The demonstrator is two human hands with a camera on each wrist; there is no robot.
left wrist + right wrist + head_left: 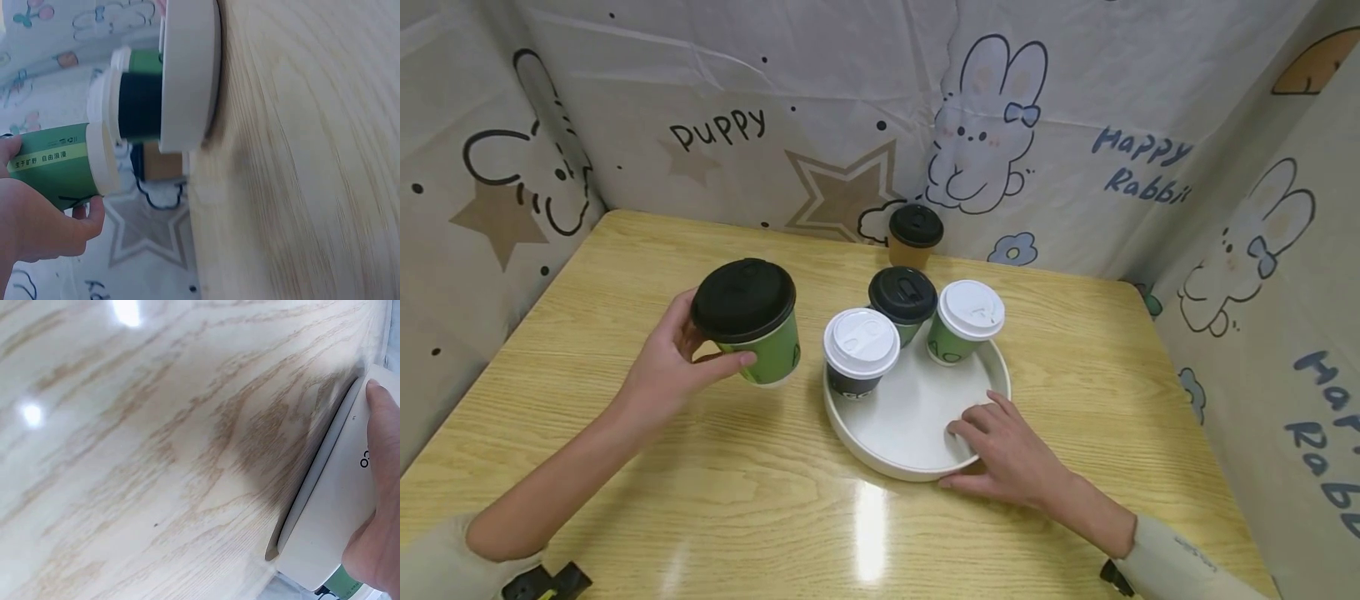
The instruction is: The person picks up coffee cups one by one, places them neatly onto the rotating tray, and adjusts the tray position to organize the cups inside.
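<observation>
My left hand (673, 367) grips a green paper cup with a black lid (748, 321), lifted just left of the round white tray (917, 454). The same green cup (53, 162) shows in the left wrist view, held by my left hand (37, 228), with the tray (187, 75) beyond it. On the tray stand a dark cup with a white lid (860, 350), a green cup with a black lid (903, 302) and a green cup with a white lid (966, 321). My right hand (1000, 450) holds the tray's near right rim, fingers inside and thumb outside. The right wrist view shows the rim (325, 506) under my fingers (382, 425).
A brown cup with a black lid (913, 236) stands at the back of the wooden table (625, 467), near the printed cloth wall (850, 100). Cloth panels close in the left, back and right sides. The table's right edge lies past the tray.
</observation>
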